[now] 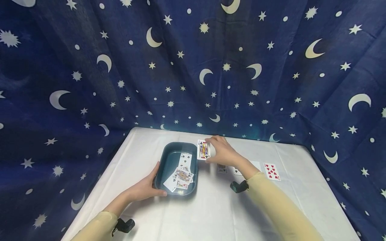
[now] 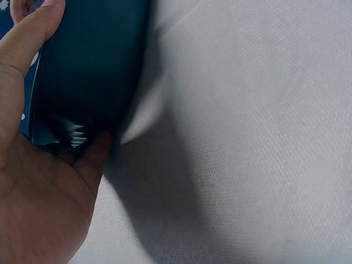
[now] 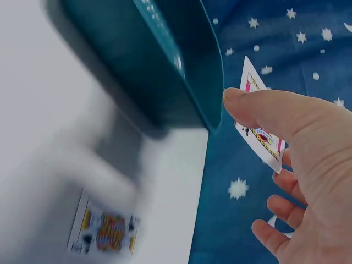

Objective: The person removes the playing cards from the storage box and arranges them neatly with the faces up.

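My left hand (image 1: 144, 187) grips a dark teal tray (image 1: 178, 143) at its left side and near-left corner, thumb along the near rim. Several playing cards (image 1: 183, 174) lie overlapping inside, spades and face cards among them. Just off the tray's right rim, my right hand (image 1: 224, 152) pinches a face card of clubs (image 1: 203, 150) by its edges, between thumb and fingers. The right wrist view shows this card bent, its face partly behind the thumb (image 3: 250, 107). Below the right wrist lies a king of spades (image 3: 110, 231) on the white cloth.
Another spade card (image 1: 237, 171) lies partly hidden under the right forearm. Farther right is a red hearts card (image 1: 272, 171), face up. A navy curtain with moons and stars (image 1: 193, 67) hangs behind the table's far edge. Each wrist wears a small black camera (image 1: 239, 186).
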{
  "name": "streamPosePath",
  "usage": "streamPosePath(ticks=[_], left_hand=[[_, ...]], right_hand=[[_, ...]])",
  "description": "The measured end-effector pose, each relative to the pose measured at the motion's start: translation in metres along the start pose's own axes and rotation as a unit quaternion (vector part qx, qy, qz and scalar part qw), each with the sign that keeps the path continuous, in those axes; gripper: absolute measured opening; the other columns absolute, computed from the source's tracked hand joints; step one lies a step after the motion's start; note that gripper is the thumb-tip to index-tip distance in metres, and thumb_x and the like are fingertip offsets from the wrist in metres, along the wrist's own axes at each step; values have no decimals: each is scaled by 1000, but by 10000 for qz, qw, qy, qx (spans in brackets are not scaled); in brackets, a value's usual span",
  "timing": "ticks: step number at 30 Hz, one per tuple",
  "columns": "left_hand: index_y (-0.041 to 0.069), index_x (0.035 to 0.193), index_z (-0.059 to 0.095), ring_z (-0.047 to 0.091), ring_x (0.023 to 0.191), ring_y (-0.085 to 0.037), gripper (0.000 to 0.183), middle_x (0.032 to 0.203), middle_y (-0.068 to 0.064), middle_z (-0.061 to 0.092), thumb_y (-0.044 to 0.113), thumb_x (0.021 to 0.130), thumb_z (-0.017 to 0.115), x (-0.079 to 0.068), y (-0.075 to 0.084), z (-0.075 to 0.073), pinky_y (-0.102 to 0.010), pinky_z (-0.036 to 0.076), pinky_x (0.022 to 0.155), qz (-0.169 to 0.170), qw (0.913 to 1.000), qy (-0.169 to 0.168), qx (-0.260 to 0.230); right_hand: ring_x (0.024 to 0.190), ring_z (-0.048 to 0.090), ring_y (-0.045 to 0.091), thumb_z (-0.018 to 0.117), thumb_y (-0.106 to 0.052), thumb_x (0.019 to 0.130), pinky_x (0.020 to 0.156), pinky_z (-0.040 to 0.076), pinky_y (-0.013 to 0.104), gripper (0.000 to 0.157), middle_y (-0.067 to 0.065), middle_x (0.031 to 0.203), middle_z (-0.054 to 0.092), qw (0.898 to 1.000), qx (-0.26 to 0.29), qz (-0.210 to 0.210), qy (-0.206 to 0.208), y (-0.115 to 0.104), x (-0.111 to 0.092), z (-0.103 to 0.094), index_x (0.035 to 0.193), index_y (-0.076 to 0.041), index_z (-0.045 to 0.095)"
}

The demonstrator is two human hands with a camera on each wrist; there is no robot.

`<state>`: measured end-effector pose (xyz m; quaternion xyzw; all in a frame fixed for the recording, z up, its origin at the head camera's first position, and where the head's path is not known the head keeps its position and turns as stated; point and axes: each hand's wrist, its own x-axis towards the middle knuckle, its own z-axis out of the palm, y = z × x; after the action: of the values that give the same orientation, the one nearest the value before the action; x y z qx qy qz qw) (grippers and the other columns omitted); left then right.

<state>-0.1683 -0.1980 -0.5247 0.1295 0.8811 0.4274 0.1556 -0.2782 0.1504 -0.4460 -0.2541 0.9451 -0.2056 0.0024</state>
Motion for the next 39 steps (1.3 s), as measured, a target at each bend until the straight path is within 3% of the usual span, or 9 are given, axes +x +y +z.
streamPosePath(ticks=[11,18,23,26,34,39], left_hand=[[25,149,-10,5,140,-22,125,155,1,-3,46,66,81,1,-3,2,-46,15,109,20,10000,56,24],[25,149,-11,5,140,-22,125,155,1,-3,46,66,81,2,-3,2,-46,15,109,-13,10000,71,-46],[25,149,-11,5,140,-23,126,155,-1,-3,47,65,81,1,-2,1,-46,15,109,-85,9999,75,-3],[25,149,-10,6,140,-23,126,155,-1,-2,47,65,81,0,0,0,-46,16,109,-100,9999,76,5],[22,149,-9,7,140,-26,124,155,-4,-2,41,66,82,-4,10,-1,-46,18,108,-90,9999,125,-78],[26,149,-9,8,140,-24,126,155,0,-2,46,65,81,2,-3,1,-45,22,108,-39,9999,90,-75]], right_hand=[[130,24,25,81,-44,65,102,29,52,90,3,139,34,9992,107,356,-156,36,-27,-18,141,-22,39],[127,26,30,83,-41,64,96,33,59,92,8,139,33,9969,88,764,-180,83,-54,-35,141,-19,38],[128,23,36,82,-43,65,95,29,64,93,14,141,30,9927,-7,1176,-275,118,-76,-48,142,-16,37],[126,23,39,81,-46,64,94,28,66,96,18,141,29,9901,-116,1358,-335,135,-90,-55,142,-13,36],[119,27,44,83,-34,64,93,27,66,90,24,135,33,9855,-619,1509,-469,167,-126,-63,137,-5,41],[113,33,44,84,-33,62,90,30,66,88,26,129,39,9810,-846,1641,-588,188,-147,-61,133,-1,44]])
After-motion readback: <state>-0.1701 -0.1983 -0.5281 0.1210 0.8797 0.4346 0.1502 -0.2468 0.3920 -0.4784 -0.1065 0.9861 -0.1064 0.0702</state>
